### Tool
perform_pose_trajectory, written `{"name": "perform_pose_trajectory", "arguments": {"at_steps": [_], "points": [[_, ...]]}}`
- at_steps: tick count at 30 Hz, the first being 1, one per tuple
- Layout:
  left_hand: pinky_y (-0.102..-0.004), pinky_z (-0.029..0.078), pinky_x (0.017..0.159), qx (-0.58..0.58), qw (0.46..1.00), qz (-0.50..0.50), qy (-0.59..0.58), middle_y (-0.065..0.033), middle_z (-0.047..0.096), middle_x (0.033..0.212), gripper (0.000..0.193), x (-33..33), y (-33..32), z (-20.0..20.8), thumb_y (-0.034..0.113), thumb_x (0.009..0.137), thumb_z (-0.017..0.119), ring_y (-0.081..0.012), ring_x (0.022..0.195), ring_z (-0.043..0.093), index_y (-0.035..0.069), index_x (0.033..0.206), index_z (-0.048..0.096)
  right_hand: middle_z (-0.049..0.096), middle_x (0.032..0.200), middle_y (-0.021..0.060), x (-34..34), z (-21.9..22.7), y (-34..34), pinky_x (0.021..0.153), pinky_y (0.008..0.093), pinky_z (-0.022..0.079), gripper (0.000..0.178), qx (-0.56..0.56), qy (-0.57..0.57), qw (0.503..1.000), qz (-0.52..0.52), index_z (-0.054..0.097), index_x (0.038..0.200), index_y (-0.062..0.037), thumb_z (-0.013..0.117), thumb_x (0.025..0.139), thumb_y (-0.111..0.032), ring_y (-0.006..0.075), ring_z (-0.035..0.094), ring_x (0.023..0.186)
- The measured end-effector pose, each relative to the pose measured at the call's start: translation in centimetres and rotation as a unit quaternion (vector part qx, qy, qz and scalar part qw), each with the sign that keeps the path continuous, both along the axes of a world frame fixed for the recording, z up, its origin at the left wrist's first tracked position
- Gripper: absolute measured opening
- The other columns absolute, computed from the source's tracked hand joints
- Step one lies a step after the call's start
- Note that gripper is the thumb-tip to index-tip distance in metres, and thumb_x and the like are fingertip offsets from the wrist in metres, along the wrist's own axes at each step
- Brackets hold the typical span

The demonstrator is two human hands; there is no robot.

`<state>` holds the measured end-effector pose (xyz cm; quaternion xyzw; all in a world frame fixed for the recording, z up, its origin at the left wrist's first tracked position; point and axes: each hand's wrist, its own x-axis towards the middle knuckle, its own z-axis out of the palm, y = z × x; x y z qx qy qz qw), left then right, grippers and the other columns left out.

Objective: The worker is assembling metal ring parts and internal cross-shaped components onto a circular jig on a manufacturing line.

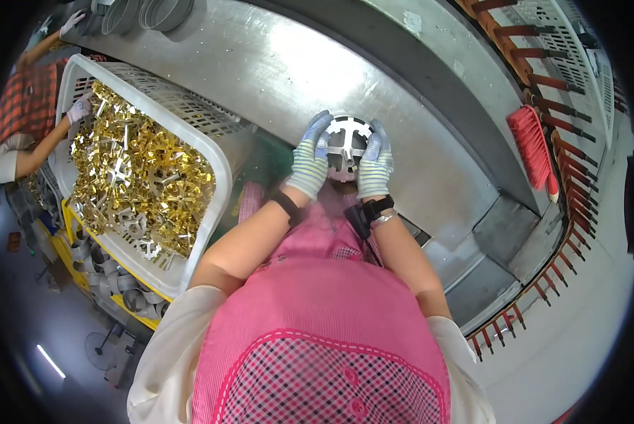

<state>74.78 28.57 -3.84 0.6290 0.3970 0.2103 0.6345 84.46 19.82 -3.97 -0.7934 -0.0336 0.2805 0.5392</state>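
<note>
Between my two gloved hands is a round part [346, 145], with a silvery cross-shaped frame set over a dark inside; its exact kind I cannot make out. My left hand [311, 159], in a striped glove, wraps round its left side. On the opposite side my right hand [375, 161], gloved the same way, grips the rim. The part is held just in front of my pink apron, over the near edge of the metal worktop [274, 60]. My palms and the part's underside are hidden.
At left, a white plastic basket [221, 173] holds many gold and silver metal pieces [147, 177]. A co-worker's gloved hand [80, 109] reaches into it. Grey round containers [165, 13] stand at the far left. A red brush [530, 145] lies on the right, beside a row of red-handled rods [553, 83].
</note>
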Motion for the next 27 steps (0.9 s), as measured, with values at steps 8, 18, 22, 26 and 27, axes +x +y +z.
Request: {"name": "perform_pose_trajectory", "arguments": {"at_steps": [8,18,22,26,27], "points": [[-0.0348,0.030,0.111,-0.116,0.992,0.043,-0.015,-0.0159,0.047,0.140,0.040,0.7,0.3,1.9,0.015,0.098,0.045,-0.0244,0.131,0.042,0.000,0.135,0.047,0.047,0.136,0.0229,-0.3,0.5,0.0,0.104,0.0403,0.039,0.037,-0.021,-0.119,0.993,0.000,0.056,0.127,-0.0028,0.046,0.095,-0.020,0.0341,0.046,0.126],[-0.0330,0.035,0.107,-0.107,0.994,0.034,-0.014,-0.0143,0.052,0.133,0.053,-0.1,0.2,-2.0,0.038,0.100,0.044,-0.0210,0.123,0.048,0.000,0.136,0.046,0.044,0.137,0.0214,2.5,4.7,-0.1,0.102,0.0475,0.038,0.033,-0.160,-0.442,0.864,0.183,0.066,0.118,-0.0122,0.063,0.086,-0.020,0.0396,0.047,0.120],[-0.0336,0.037,0.105,-0.092,0.995,0.020,-0.022,-0.0135,0.055,0.130,0.042,0.4,-0.3,-1.9,0.029,0.101,0.044,-0.0227,0.124,0.048,0.000,0.131,0.050,0.050,0.133,0.0141,1.8,1.1,-0.3,0.096,0.0340,0.046,0.049,0.090,-0.054,0.994,-0.016,0.052,0.131,-0.0016,0.063,0.090,-0.024,0.0236,0.053,0.115],[-0.0332,0.037,0.105,-0.064,0.998,0.011,-0.007,-0.0134,0.054,0.131,0.046,0.5,-0.4,-1.6,0.034,0.101,0.043,-0.0219,0.123,0.048,0.001,0.133,0.049,0.064,0.114,0.0108,3.1,-0.1,-1.4,0.093,0.0318,0.048,0.037,0.134,0.169,0.974,-0.069,0.059,0.124,-0.0011,0.052,0.097,-0.025,0.0194,0.060,0.105],[-0.0329,0.037,0.106,-0.063,0.998,0.008,-0.004,-0.0127,0.055,0.130,0.051,0.8,-0.4,-1.6,0.039,0.101,0.042,-0.0207,0.121,0.049,0.001,0.134,0.048,0.064,0.114,0.0108,3.1,-0.6,-1.4,0.093,0.0318,0.048,0.037,0.134,0.169,0.974,-0.071,0.059,0.124,-0.0011,0.052,0.097,-0.025,0.0194,0.060,0.105]]}}
